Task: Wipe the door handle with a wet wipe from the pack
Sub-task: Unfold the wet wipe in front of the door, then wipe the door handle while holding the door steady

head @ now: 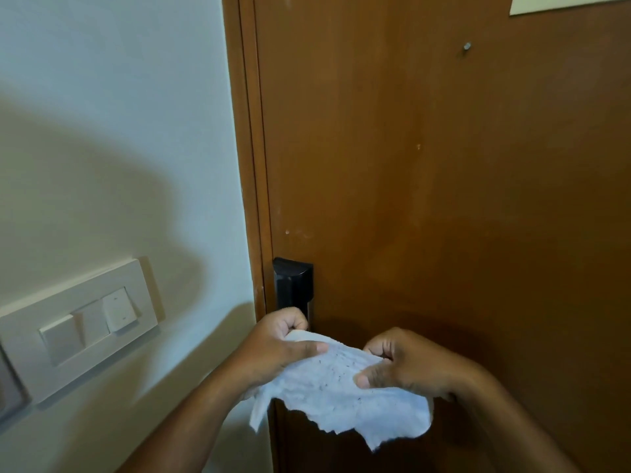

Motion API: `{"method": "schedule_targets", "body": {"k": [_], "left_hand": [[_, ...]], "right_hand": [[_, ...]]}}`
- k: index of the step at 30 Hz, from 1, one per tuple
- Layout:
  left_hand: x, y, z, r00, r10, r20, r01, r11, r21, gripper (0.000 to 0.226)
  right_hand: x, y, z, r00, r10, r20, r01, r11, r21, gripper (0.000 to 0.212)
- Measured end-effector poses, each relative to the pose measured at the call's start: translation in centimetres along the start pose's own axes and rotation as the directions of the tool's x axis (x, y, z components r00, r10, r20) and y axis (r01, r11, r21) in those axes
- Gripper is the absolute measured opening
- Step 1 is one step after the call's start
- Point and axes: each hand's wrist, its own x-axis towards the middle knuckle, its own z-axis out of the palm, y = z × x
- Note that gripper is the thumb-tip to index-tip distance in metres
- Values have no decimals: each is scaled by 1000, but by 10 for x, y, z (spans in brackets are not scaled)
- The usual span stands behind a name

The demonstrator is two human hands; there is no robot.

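Brown wood fills the right two-thirds of the frame: a closed door (444, 165), with a pale wall and a switch plate (78, 322) at lower left. Low in the centre, both hands hold a white wet wipe (327, 390) stretched between them, just below and in front of the black lock housing (293, 285); the door handle itself is mostly hidden behind the hands.

By its look the wipe is light, limp and damp. It sags and crumples at its free lower edge, shows small dark specks, and would likely tear if pulled hard. It is best taken by the edges or bunched into a pad.

Towards lower centre, the left hand (280, 349) pinches the wipe's upper left edge, thumb on top and fingers curled behind. Further right, the right hand (403, 363) clamps the right edge the same way. Both forearms rise from the bottom of the frame, wrists angled inward.
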Motion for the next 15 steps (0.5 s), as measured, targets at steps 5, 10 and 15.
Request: {"method": "schedule_targets", "body": {"k": [5, 10, 15], "left_hand": [[16, -32, -6, 970, 75, -232, -15, 969, 247, 33], [34, -67, 2, 896, 10, -443, 195, 889, 414, 36], [47, -89, 9, 845, -168, -508, 345, 896, 279, 41]], "right_hand": [[9, 14, 6, 980, -17, -197, 29, 998, 59, 30], [38, 30, 44, 781, -196, -593, -98, 899, -426, 11], [66, 33, 93, 809, -340, -480, -198, 610, -767, 58]]}}
